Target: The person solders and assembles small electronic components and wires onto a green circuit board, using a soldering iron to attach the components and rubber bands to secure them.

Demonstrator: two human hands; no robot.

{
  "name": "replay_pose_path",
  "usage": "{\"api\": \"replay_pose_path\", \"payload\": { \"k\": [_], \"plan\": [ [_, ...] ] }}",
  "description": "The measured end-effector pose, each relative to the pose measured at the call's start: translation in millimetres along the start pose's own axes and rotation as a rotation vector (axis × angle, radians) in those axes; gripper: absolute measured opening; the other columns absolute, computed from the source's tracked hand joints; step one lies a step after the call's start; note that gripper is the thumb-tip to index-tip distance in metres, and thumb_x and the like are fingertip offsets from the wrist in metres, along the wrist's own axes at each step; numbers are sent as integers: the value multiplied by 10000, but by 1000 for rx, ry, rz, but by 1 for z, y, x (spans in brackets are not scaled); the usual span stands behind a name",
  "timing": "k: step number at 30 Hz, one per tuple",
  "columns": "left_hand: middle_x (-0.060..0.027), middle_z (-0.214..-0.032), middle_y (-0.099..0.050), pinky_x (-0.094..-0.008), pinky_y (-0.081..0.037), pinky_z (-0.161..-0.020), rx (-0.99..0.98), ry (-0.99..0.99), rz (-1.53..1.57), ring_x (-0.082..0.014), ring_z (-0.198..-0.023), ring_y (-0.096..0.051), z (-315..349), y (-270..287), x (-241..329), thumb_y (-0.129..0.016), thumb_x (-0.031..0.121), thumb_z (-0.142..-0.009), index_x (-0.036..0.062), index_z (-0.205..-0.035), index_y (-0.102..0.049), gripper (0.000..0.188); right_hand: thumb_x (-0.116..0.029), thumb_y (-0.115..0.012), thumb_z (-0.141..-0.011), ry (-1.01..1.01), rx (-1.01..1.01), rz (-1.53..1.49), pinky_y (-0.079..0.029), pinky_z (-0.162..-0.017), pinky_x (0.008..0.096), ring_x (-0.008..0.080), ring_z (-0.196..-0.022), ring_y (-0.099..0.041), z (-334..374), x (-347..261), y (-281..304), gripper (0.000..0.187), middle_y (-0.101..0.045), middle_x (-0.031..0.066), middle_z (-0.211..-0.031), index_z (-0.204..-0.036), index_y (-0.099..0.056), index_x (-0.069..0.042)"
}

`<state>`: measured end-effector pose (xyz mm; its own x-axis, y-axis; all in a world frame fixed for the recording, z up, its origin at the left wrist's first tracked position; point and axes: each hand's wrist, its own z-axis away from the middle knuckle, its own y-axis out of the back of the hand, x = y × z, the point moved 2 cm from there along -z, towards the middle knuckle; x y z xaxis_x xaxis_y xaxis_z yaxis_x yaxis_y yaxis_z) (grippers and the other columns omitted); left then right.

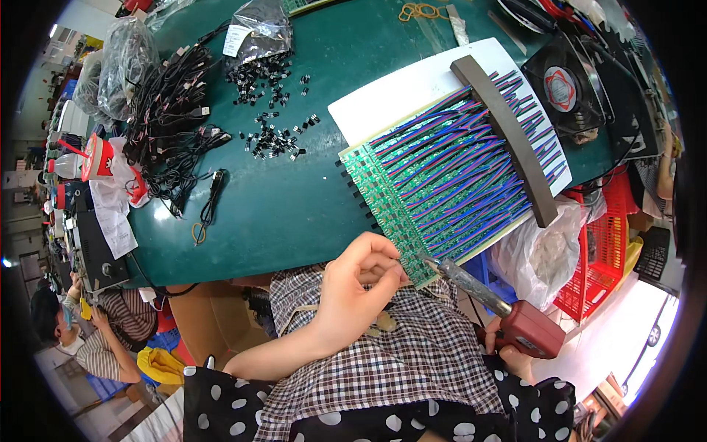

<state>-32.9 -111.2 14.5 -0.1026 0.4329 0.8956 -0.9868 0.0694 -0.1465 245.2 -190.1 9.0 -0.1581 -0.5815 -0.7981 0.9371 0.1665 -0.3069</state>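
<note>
Left hand (359, 283) at green board (383, 193); right hand (508, 352) gripping red soldering iron (501, 309).

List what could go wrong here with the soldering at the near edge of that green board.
1. The left hand pinches something thin right beside the soldering iron tip: a burn seems possible.
2. The green circuit board overhangs the table edge; pressure might tip it.
3. The iron works above the checked cloth on the lap; drips could scorch it.

bright even light, fisheye-bent edges
</note>
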Motion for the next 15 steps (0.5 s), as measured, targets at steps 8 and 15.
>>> {"api": "replay_pose_path", "payload": {
  "k": [8, 15],
  "plan": [
    [-97, -818, -621, -252, -506, -714, 15, 42, 34, -132, -771, -620, 0, 1, -2, -515, -54, -860, 26, -985, -380, 201, -170, -794, -563, 52, 33, 544, -426, -544, 255, 155, -588, -568, -8, 12, 8, 352, -573, 48, -664, -828, -613, -24],
    [-91, -810, -617, -245, -501, -706, 12, 62, 34, -124, -772, -614, 0, -1, -3, -522, -56, -851, 38, -990, -370, 226, -201, -784, -575, 258, 87, 446, -432, -537, 282, 206, -579, -560, -8, 22, 5, 365, -571, 55, -684, -836, -610, -14]
  ]
}}
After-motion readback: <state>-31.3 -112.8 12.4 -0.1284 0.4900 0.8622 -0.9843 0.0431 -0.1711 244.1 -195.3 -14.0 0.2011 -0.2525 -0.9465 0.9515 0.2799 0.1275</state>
